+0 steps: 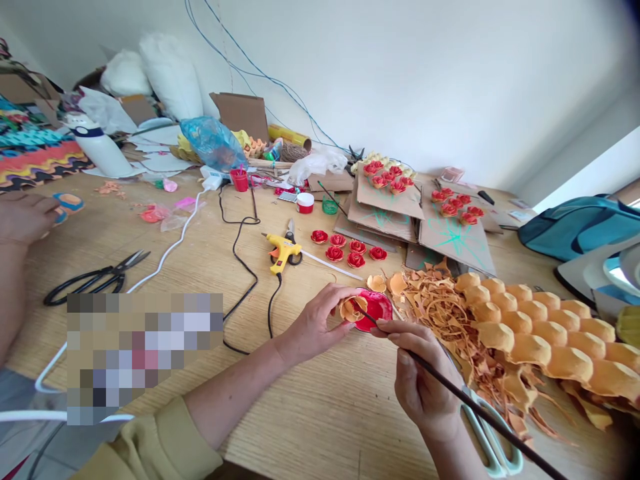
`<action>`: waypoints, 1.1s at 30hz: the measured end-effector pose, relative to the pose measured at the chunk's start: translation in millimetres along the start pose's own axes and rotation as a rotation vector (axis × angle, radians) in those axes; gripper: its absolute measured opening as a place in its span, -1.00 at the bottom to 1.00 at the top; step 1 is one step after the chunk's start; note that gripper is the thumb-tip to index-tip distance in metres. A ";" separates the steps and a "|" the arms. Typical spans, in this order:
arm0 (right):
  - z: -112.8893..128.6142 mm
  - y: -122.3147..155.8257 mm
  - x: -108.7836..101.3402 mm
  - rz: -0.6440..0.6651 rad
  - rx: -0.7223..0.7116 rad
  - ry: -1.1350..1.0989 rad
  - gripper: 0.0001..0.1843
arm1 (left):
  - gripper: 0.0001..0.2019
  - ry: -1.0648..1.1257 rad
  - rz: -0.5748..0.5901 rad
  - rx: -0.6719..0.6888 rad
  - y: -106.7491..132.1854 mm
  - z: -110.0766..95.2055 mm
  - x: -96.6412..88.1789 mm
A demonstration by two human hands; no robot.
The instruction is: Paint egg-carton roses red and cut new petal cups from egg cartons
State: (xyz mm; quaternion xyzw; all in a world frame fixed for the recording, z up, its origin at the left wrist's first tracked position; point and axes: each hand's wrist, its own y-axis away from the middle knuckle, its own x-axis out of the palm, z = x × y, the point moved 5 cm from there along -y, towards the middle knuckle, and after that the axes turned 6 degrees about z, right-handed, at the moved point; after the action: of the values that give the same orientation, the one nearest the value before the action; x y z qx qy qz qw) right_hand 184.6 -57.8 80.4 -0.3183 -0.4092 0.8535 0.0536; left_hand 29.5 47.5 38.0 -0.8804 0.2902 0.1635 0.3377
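My left hand [317, 320] pinches an orange egg-carton flower [347, 311] between thumb and fingers. In my right hand [425, 380] is a long, dark-handled paintbrush [493, 421], its tip inside the flower's cup. Just behind the flower sits a shallow dish of red paint [384, 304], partly covered by my fingers. Two unpainted flower pieces, one an orange flower [376, 284], lie just beyond the dish. Several red painted flowers [357, 247] stand on the table past them. Pale green scissors [493, 440] lie partly under my right wrist.
Orange carton scraps [440, 300] and an egg tray [545, 327] lie at right. A yellow glue gun [281, 253] and its cord are left of centre. Stacked cardboard [385, 213] holds more red flowers. Another person's hand [25, 217] rests at left near black scissors [95, 277].
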 end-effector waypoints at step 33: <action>-14.7 4.6 -6.0 0.100 0.043 0.083 -0.77 | -0.51 -0.040 -0.080 -0.028 -1.8 3.4 -5.4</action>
State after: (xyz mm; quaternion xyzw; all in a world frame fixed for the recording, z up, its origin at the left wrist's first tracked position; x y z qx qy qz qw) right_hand 198.8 -53.2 73.2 -0.3723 -0.3720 0.8496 0.0346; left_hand 26.1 53.0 39.0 -0.8923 0.2459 0.1714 0.3375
